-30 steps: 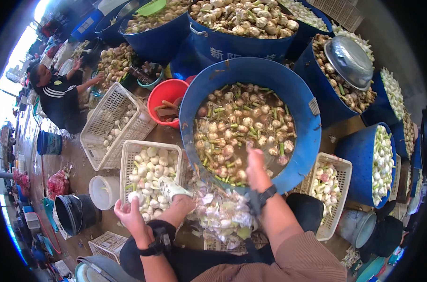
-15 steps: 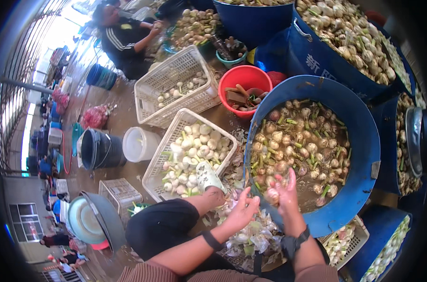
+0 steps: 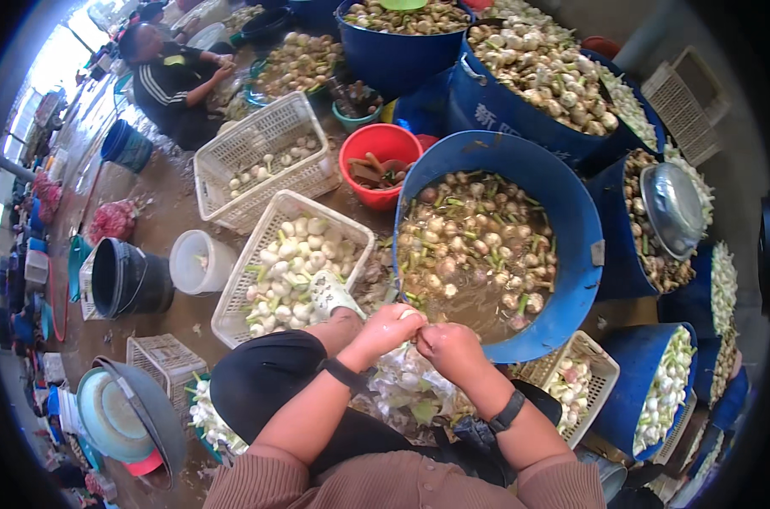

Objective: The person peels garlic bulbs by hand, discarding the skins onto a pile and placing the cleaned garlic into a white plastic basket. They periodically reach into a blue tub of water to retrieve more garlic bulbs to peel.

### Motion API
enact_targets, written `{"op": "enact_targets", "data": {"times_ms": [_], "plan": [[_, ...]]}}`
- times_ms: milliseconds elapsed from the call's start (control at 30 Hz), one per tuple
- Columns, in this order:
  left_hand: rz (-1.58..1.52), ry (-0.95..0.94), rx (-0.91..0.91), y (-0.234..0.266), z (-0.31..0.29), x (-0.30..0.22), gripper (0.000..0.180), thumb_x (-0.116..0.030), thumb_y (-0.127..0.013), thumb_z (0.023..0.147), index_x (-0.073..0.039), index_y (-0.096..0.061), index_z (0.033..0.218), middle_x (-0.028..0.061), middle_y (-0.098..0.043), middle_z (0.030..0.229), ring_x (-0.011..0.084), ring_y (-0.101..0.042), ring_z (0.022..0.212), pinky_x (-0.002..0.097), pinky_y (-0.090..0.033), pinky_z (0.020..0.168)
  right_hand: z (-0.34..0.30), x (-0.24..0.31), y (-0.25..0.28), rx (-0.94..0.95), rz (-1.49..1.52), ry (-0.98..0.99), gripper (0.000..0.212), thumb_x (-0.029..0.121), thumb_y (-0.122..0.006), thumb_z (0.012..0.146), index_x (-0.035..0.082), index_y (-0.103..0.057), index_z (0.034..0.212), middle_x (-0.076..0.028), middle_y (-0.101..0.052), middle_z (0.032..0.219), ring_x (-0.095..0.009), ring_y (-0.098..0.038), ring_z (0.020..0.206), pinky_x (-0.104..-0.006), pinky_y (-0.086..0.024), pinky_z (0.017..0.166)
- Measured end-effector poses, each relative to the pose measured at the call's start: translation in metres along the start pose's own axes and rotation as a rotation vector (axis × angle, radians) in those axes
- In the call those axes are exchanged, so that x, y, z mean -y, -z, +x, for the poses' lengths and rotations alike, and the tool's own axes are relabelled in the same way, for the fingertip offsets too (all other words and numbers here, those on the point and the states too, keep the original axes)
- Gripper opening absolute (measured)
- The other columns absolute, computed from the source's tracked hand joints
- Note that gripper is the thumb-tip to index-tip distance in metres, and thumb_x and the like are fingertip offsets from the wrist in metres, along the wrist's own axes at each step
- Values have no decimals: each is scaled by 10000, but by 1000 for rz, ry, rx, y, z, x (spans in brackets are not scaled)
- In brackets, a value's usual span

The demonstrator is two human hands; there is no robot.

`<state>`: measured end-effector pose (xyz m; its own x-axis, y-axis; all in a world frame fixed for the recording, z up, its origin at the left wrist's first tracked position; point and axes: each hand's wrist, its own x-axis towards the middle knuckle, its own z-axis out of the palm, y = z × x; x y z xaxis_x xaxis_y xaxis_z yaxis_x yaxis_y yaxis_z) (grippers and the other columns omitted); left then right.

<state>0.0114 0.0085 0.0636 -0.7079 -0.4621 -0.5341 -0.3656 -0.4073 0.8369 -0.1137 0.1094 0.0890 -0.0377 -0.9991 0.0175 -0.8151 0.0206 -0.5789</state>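
My two hands meet above the near rim of a large blue tub (image 3: pixel 576 233), which holds garlic bulbs (image 3: pixel 478 242) with green stem stubs in brown water. My left hand (image 3: pixel 389 329) is closed around a pale garlic bulb (image 3: pixel 411 313), of which only a small part shows. The fingers of my right hand (image 3: pixel 451 348) are closed and pressed against the same bulb. Below the hands lies a heap of papery white garlic skins (image 3: pixel 414 382). Left of the tub, a cream slatted crate (image 3: pixel 327 213) contains cleaned white garlic bulbs (image 3: pixel 296 250).
Behind that crate stands a second cream crate (image 3: pixel 262 209) with fewer bulbs. A red bucket (image 3: pixel 369 197) holds brown pieces. At left are a white bucket (image 3: pixel 202 261) and a dark bucket (image 3: pixel 130 278). Blue barrels (image 3: pixel 520 127) of garlic flank the tub. Another person (image 3: pixel 168 85) sits at far left.
My hands, apart before, have come together, with the garlic bulb from my right hand now between them. The right hand has moved left, away from the tub's water. The view has shifted rightward.
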Motion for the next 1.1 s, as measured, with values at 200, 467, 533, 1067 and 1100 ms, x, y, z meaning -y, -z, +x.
{"op": "enact_targets", "data": {"times_ms": [200, 467, 533, 1067, 1100], "plan": [[-260, 63, 103, -10, -10, -9, 237, -186, -496, 832, 25, -592, 880, -33, -489, 619, 33, -381, 527, 193, -305, 487, -20, 8, 1, -23, 383, -330, 155, 197, -584, 774, 49, -626, 794, -142, -603, 703, -292, -573, 589, -351, -462, 561], [-173, 84, 190, -3, -11, 0, 235, -158, -482, 818, 16, -595, 928, -47, -457, 603, 34, -367, 525, 194, -290, 478, -22, 23, -4, -103, 70, -170, 172, 189, -566, 804, 55, -583, 698, -119, -568, 591, -271, -567, 530, -356, -461, 494], [-190, 91, 228, -11, -11, -6, 255, -156, -481, 814, 17, -584, 971, -53, -443, 600, 33, -358, 522, 193, -286, 479, -30, 2, -22, -41, 516, -473, 192, 195, -552, 826, 47, -578, 707, -90, -575, 601, -226, -566, 516, -326, -475, 498], [319, -314, -30, -15, -25, 1, 374, -232, -627, 796, -23, -537, 1092, 69, -600, 791, 106, -528, 717, 271, -446, 688, -25, 7, -14, -270, 1098, -841, 197, 130, -558, 849, -52, -628, 872, -26, -632, 756, -91, -542, 633, -245, -434, 558], [215, -322, 32, -13, -25, -2, 385, -222, -635, 790, -15, -535, 1098, 62, -603, 801, 104, -529, 717, 267, -446, 691, -23, 9, -13, -189, 1295, -969, 215, 151, -556, 854, -53, -624, 858, -20, -627, 743, -104, -537, 614, -267, -435, 542]]}}
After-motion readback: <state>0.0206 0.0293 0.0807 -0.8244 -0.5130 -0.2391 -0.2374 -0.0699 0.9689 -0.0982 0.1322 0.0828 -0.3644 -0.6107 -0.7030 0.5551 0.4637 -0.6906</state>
